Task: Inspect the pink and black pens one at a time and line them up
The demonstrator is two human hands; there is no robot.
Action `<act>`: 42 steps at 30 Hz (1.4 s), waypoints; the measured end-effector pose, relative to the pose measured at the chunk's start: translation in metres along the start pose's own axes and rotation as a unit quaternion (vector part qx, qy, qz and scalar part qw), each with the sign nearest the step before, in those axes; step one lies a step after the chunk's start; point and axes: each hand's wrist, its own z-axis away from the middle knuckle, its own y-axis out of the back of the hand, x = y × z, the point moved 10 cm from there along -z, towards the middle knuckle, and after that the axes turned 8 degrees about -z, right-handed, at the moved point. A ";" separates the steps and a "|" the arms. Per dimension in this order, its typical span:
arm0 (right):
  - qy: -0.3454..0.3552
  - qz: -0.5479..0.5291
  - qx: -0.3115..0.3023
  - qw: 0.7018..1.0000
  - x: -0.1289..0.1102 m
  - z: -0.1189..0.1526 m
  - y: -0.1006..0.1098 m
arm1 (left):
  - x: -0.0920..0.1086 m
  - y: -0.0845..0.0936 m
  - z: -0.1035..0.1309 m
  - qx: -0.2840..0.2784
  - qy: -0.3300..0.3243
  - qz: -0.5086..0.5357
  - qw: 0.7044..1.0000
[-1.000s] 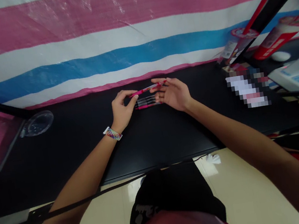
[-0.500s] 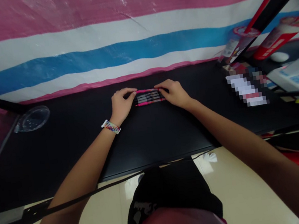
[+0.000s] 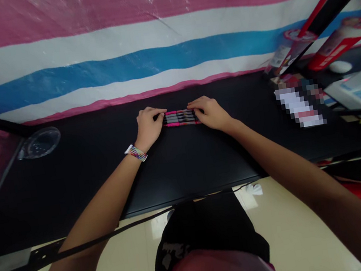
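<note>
Several pens lie side by side in a tight row across the black table (image 3: 184,162), with pink ones at the far and near edges and grey ones (image 3: 180,118) between. My left hand (image 3: 148,126) is closed at the left ends, its fingertips pinching the far pink pen (image 3: 176,112). At the right end of that same pen my right hand (image 3: 211,112) is also closed, thumb and fingers gripping it. The pen now rests against the others in the row. Parts of the pens' ends are hidden by my fingers.
A clear plastic lid (image 3: 39,143) lies at the left. At the right stand a clear cup (image 3: 290,53) with a red straw and a red and white cup (image 3: 339,43), near a white egg-shaped object (image 3: 340,67). A striped plastic sheet (image 3: 142,62) hangs behind the table.
The far pink pen has come nearer, closing the gap to the grey pens. Both hands have moved slightly with it. The whole view has shifted a little.
</note>
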 end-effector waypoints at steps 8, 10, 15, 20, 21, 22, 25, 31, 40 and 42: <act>-0.051 -0.072 0.127 0.988 0.001 0.010 0.013 | 0.001 0.005 0.001 0.010 0.017 0.110 0.994; -0.079 -0.116 0.166 0.976 0.010 0.015 0.014 | -0.005 0.004 0.001 0.014 0.049 0.197 0.979; -0.116 -0.202 0.171 0.957 0.021 0.017 -0.001 | -0.001 -0.007 0.008 0.009 0.090 0.308 0.947; -0.120 -0.255 0.163 0.946 0.027 0.015 -0.009 | 0.031 -0.018 0.024 -0.024 0.078 0.310 0.947; -0.125 -0.269 0.168 0.940 0.030 0.016 -0.009 | 0.035 -0.017 0.027 -0.021 0.075 0.315 0.946; -0.132 -0.282 0.174 0.934 0.032 0.017 -0.010 | 0.039 -0.015 0.030 -0.019 0.073 0.316 0.946; -0.147 -0.304 0.181 0.924 0.034 0.020 -0.012 | 0.046 -0.012 0.039 -0.017 0.073 0.303 0.950; -0.156 -0.302 0.169 0.925 0.016 0.026 -0.013 | 0.042 -0.009 0.048 0.005 0.076 0.275 0.958; 0.027 -0.072 0.044 0.996 -0.051 0.027 -0.019 | -0.006 -0.001 0.038 0.033 0.124 0.269 0.954; 0.059 -0.055 0.002 0.997 -0.062 0.029 -0.028 | -0.015 0.000 0.033 0.037 0.133 0.275 0.951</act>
